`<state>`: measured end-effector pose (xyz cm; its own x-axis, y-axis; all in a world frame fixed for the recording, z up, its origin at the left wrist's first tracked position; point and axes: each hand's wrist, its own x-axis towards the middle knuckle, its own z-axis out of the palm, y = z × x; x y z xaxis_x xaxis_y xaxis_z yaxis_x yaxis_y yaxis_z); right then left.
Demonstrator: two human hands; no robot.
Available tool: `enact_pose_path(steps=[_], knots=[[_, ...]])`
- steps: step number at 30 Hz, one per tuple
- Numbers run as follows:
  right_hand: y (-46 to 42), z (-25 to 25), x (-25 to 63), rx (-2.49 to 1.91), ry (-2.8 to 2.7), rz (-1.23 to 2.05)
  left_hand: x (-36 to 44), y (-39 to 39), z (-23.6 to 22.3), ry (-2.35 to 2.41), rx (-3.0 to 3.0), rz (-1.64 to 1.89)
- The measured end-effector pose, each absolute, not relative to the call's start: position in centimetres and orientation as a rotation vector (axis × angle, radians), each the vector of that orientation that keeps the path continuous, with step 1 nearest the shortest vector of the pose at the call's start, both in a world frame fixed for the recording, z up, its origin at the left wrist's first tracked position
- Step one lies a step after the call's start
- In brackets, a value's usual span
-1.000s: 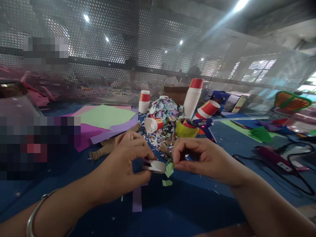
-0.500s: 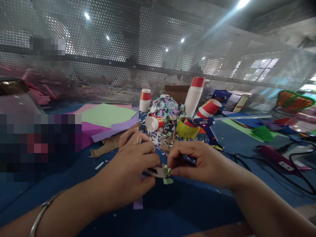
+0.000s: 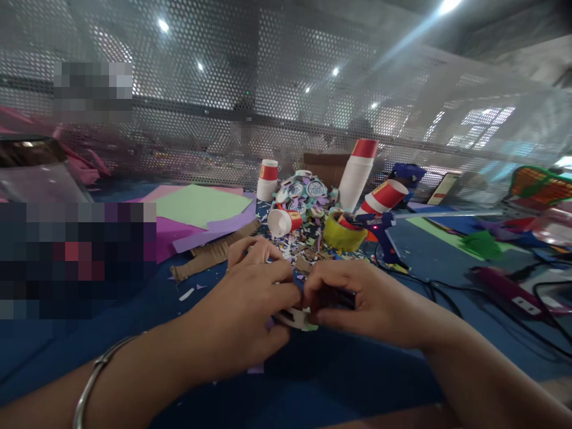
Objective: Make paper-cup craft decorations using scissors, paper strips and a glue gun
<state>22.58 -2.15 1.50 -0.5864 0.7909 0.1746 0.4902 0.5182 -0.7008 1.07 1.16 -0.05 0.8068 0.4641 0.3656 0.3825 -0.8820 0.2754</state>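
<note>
My left hand (image 3: 257,298) is closed around a small white paper ring (image 3: 292,319), its fingers over the top and its thumb below. A light green paper scrap (image 3: 310,327) shows at the ring's right end. My right hand (image 3: 348,301) has its fingers curled in at that same end, thumb and fingertips close together on the ring; the exact contact is partly hidden. Below my left hand, a purple paper strip (image 3: 256,369) shows on the blue table. Just beyond my hands lie many small paper scraps (image 3: 308,256).
Behind the scraps are a tipped paper cup (image 3: 284,223), a pile of decorated round pieces (image 3: 304,190), stacked cups (image 3: 356,179) and a yellow tape roll (image 3: 343,233). A blue glue gun (image 3: 379,232) trails a cord rightward to a purple power strip (image 3: 503,289). Coloured sheets (image 3: 201,207) lie left.
The white ring has tilted and dropped slightly between my hands, and the green scrap now sits against its end. The whole view has shifted a little to the right.
</note>
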Motion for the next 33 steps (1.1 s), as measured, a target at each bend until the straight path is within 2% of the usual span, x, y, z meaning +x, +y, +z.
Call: enact_pose_path(steps=[17, 33], knots=[[-2.63, 1.52, 22.24, -1.034, -2.21, 0.802, 0.97, 1.16, 0.29, 0.66, 2.673, 0.656], [-2.44, 1.39, 22.56, -1.036, -2.048, 0.911, 0.89, 1.19, 0.79, 0.706, 2.532, 0.622]])
